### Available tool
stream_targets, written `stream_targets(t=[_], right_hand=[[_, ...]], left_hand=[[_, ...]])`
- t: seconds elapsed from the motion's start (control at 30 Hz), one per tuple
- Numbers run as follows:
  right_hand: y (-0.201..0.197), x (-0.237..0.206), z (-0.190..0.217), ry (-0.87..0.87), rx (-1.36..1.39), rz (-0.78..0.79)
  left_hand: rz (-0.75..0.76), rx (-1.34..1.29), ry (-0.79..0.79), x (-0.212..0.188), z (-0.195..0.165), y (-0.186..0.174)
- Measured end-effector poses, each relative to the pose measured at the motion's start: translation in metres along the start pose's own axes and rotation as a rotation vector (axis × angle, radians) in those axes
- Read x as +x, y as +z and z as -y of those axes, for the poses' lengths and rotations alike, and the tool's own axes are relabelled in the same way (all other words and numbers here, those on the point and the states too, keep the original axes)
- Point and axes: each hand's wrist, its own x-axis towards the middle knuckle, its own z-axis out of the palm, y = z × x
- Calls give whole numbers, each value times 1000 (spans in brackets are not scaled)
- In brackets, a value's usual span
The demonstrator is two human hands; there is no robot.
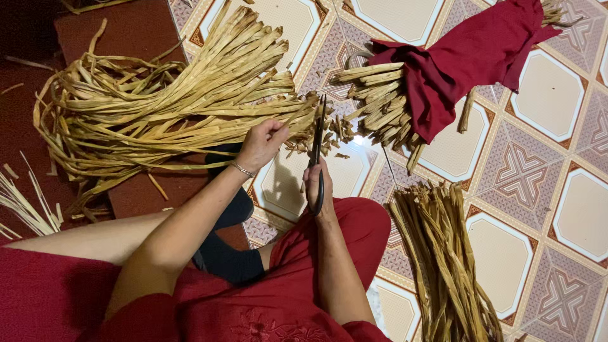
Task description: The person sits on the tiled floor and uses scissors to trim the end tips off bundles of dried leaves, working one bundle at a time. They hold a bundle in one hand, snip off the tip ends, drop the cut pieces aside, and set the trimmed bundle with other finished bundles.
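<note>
The left hand (263,142) was clenched around the cut end of a big bundle (171,107) of dry yellow strips, gripping it just left of centre frame. The right hand (316,187) was closed on the handles of black scissors (316,149), blades pointing up the frame and slightly parted, their tips right at the strip ends poking out past the left fist. So the bundle's ends sat between fist and blades, just right of the grip, while the long body of the bundle fanned away to the upper left, looping over a dark red mat (136,28). A thin bracelet (242,169) showed on the left wrist.

Small offcuts (335,136) lay scattered on the patterned tile floor (544,95) around the scissor tips. Upper right of the frame, a second bunch (380,107) of strips lay half wrapped in a dark red cloth (468,57), well apart from both hands. Lower right, a third sheaf (449,266) ran down towards the bottom edge, beside the person's red-clad knee (361,228). At the left edge a few pale thin strips (22,206) lay on the mat. Whether the blades were touching a strip, I couldn't tell.
</note>
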Motion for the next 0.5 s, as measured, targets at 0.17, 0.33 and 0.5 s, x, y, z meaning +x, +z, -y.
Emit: stream_targets(t=[0.17,0.33,0.5], right_hand=[[-1,3,3,-1,43,-11],[1,-1,15,-52,-82,-31],[2,-9,29,-79,-388,-108]], left_hand=[[32,21,-90,-11,-1,1],[25,-13,-71,-16,1,2],[23,-74,-85,-16,6,-1]])
